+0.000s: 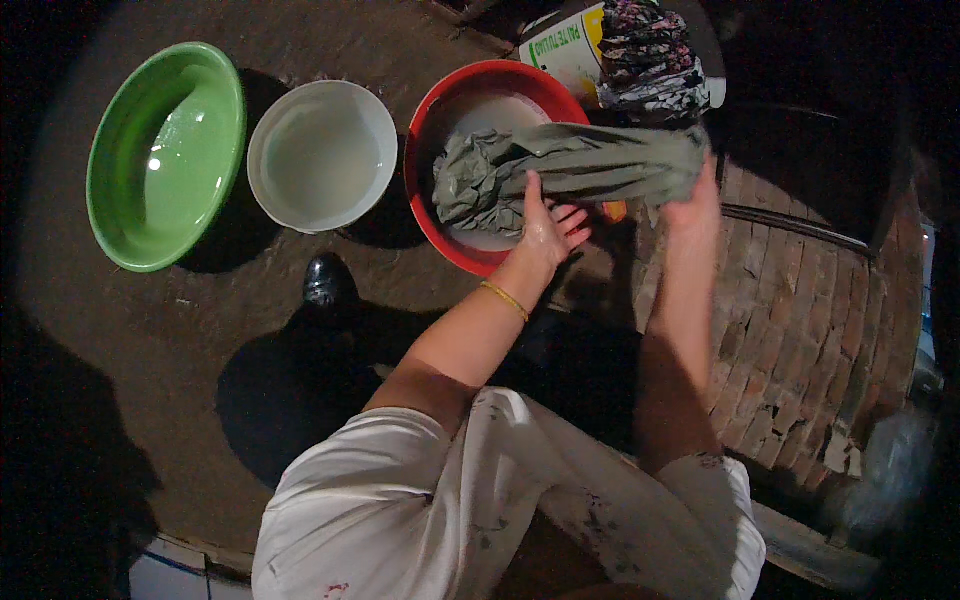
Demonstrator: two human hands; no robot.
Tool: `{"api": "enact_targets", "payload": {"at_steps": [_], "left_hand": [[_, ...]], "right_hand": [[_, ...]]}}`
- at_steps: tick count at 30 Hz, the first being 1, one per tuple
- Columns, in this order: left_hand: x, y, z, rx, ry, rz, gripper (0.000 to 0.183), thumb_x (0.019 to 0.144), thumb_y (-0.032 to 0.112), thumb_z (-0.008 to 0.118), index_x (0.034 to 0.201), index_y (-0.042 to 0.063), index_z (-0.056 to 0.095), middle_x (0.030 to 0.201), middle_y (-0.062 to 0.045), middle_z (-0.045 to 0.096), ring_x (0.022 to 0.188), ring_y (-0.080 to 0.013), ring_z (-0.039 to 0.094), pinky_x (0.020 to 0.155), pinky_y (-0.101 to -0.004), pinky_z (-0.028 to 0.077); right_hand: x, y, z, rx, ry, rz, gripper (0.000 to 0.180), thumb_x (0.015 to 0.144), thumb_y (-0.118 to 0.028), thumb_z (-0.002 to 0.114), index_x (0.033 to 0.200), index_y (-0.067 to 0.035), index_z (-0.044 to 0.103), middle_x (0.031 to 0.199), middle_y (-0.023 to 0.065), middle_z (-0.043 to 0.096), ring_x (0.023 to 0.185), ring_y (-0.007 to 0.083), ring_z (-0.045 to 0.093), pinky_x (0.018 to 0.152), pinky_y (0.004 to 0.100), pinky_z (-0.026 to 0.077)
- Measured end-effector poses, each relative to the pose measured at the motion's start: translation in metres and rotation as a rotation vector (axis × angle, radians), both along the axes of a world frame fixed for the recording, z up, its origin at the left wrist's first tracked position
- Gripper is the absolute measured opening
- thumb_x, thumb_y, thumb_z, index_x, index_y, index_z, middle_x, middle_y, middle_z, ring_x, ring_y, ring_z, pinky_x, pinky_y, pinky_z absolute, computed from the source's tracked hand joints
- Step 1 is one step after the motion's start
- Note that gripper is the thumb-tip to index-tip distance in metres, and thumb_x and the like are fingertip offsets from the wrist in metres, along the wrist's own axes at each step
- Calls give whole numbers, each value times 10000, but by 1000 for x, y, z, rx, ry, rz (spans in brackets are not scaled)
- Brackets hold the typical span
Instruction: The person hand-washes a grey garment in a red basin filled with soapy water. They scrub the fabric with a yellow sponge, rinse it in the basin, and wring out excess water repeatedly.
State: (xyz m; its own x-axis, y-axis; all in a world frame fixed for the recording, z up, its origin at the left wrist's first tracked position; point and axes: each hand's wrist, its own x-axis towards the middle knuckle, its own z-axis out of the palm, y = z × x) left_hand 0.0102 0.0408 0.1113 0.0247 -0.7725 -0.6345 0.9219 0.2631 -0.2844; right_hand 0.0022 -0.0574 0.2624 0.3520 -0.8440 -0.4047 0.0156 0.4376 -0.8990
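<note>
A wet grey-green cloth point(600, 161) is stretched from a red plastic basin point(491, 266) to my right hand point(690, 199), which grips its far end; that hand is slightly blurred. The cloth's other end lies crumpled in the basin, over cloudy water. My left hand point(553, 229), with a yellow band at the wrist, is at the basin's near right rim, under the cloth's lower edge. Its thumb lies against the cloth and its fingers are spread.
Left of the basin stand a white bucket point(257, 202) of cloudy water and a green basin point(112, 187) holding water. A printed white bucket point(562, 49) with patterned dark cloth point(649, 56) is behind. A shoe tip point(328, 279) and brickwork point(795, 322) flank my arms.
</note>
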Motion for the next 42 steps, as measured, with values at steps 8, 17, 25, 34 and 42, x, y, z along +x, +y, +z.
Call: {"api": "enact_targets", "payload": {"at_steps": [8,17,25,34,42], "left_hand": [[12,-16,-88,-167,-356,280,437,865,422,390,1119,78,478,975,-124,566,874,-276,535,805,-424,440],[12,-16,-36,-326,-62,409,272,871,277,411,956,52,537,951,-96,569,830,-247,552,788,-385,458],[17,-14,-1,-2,-278,169,344,871,301,471,1098,45,505,1029,-86,558,925,-226,538,827,-361,428],[8,-41,20,-307,-947,57,442,917,397,342,1085,35,531,1110,-122,552,1000,-215,514,860,-350,395],[111,-10,3,312,-1618,293,329,865,287,424,969,30,600,780,-129,629,691,-230,599,666,-321,459]], "right_hand": [[-34,126,-105,-1410,774,634,436,721,-324,641,1028,-38,522,1011,167,541,920,345,538,779,443,434],[-18,40,-126,-1123,956,573,450,712,-378,620,994,-35,547,1088,212,486,997,388,483,810,441,413],[-24,-6,-119,-802,1261,631,474,828,-453,472,920,-14,623,787,194,622,768,325,607,682,387,462],[-59,-26,-57,-609,515,647,413,728,-121,642,1107,-28,507,1005,49,576,866,154,557,767,288,452],[-100,-34,42,-379,-136,227,451,761,-184,529,1154,25,461,1084,146,546,921,256,572,737,352,494]]}}
